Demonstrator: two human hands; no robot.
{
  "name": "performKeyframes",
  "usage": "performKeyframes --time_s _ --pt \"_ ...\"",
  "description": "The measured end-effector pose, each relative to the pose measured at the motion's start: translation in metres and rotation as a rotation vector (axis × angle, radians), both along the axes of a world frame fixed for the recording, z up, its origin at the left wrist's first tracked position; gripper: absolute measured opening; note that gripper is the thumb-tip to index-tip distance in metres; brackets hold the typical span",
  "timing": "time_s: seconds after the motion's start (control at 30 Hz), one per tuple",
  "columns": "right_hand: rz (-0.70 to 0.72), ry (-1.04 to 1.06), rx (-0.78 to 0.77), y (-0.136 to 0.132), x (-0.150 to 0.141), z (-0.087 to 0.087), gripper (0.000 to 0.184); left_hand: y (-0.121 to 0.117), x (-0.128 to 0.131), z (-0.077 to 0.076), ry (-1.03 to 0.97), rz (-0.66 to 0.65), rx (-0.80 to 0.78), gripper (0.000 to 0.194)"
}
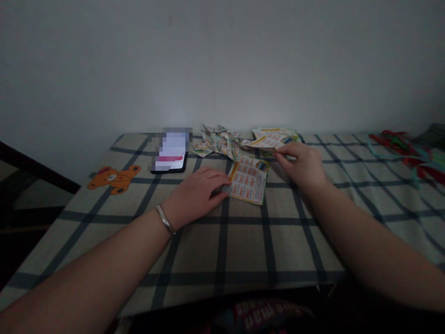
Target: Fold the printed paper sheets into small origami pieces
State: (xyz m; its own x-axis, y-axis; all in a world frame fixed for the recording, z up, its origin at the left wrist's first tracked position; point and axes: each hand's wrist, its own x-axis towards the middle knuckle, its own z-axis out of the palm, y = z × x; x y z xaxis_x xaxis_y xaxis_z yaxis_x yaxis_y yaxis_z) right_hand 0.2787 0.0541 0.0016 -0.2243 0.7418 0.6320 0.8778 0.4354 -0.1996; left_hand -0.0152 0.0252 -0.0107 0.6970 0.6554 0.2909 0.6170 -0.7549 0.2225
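Note:
A small printed sheet (247,181), with orange-headed blocks of figures like a calendar page, lies on the checked tablecloth in front of me. My left hand (200,191), a silver bangle at its wrist, grips that sheet's left edge between thumb and fingers. Between the thumb and forefinger of my right hand (299,164) is the corner of another printed sheet (262,143), raised a little behind the first. Beyond it sits a stack of similar sheets (292,133). To the left of the stack is a heap of crumpled printed paper (219,140).
A phone (170,155) with a lit, partly blurred screen lies left of the crumpled paper. Near the table's left edge is an orange bear cutout (113,179). Red and green ribbon-like pieces (406,153) lie at the far right. A pale wall (222,65) borders the table's back.

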Motion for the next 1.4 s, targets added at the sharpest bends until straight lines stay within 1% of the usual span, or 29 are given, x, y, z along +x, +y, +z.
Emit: performKeyframes --time_s 0.13,0.27,0.57,0.67,0.8,0.93,0.97,1.03,1.07,1.17,1.23,1.3,1.4 --pt "-0.014 0.011 0.014 0.006 -0.004 -0.004 0.023 -0.002 0.001 0.001 0.037 -0.017 -0.001 0.033" --pt "-0.081 0.013 0.005 0.01 -0.007 -0.007 0.025 -0.004 0.001 0.003 0.065 -0.015 -0.015 0.043" --pt "-0.162 -0.011 -0.055 0.018 -0.003 -0.015 0.031 -0.007 0.003 0.005 0.072 -0.019 -0.018 0.038" --pt "-0.159 -0.036 -0.091 0.021 -0.003 -0.018 0.032 -0.006 0.004 0.005 0.076 -0.019 -0.017 0.037" --pt "-0.087 -0.095 -0.111 0.025 -0.003 -0.022 0.038 -0.007 0.004 0.005 0.078 -0.02 -0.012 0.037" --pt "-0.022 -0.079 -0.053 0.017 -0.006 -0.018 0.046 -0.007 0.003 0.003 0.082 -0.001 0.001 0.039" --pt "0.016 -0.07 -0.037 0.014 -0.008 -0.015 0.046 -0.007 0.003 0.002 0.085 0.001 0.006 0.039" --pt "0.108 -0.095 -0.022 0.006 -0.011 -0.01 0.036 -0.006 0.003 0.001 0.09 0.001 0.01 0.04" --pt "0.162 -0.119 -0.038 0.002 -0.012 -0.007 0.032 -0.006 0.003 0.001 0.092 0.0 0.011 0.04" --pt "0.368 -0.217 -0.171 -0.006 -0.017 -0.003 0.027 -0.006 0.003 0.002 0.098 0.002 0.007 0.041" --pt "0.497 -0.232 -0.249 -0.009 -0.019 -0.002 0.027 -0.006 0.004 0.003 0.102 0.006 0.008 0.041" --pt "0.563 -0.237 -0.295 -0.011 -0.021 -0.001 0.031 -0.007 0.003 0.003 0.112 0.012 0.015 0.041" --pt "0.604 -0.243 -0.351 -0.015 -0.024 0.001 0.035 -0.008 0.004 0.004 0.129 0.012 0.044 0.042"
